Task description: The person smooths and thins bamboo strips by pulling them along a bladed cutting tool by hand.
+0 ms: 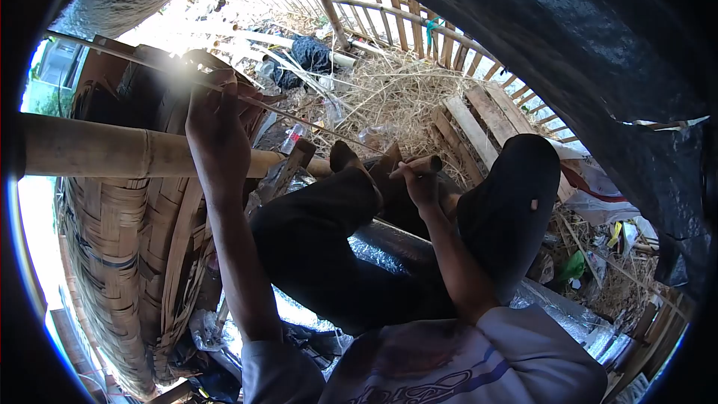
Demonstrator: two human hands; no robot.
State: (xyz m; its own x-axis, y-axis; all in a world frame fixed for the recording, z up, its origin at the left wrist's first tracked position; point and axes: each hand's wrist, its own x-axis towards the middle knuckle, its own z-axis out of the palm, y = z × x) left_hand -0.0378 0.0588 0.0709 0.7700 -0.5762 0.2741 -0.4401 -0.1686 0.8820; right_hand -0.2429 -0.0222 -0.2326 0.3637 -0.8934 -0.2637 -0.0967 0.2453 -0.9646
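Observation:
My left hand [218, 123] is raised at the left, its fingers closed around a long thin bamboo strip [299, 120]. The strip slants from the upper left down toward my right hand [420, 185]. That hand is closed on a short, round wooden handle [426, 165] in front of my knees; whatever is fixed to the handle cannot be made out. The strip's lower end comes close to the right hand, but I cannot tell whether they touch. Bright glare hides part of the strip beside the left fingers.
A thick bamboo pole [112, 151] crosses beneath my left forearm, against a large woven bamboo basket [112, 254]. Dry straw [404, 97], a plastic bottle [293, 138] and a black bag [310, 54] lie ahead. Wooden planks [479, 123] are at the right, below dark sheeting [583, 52].

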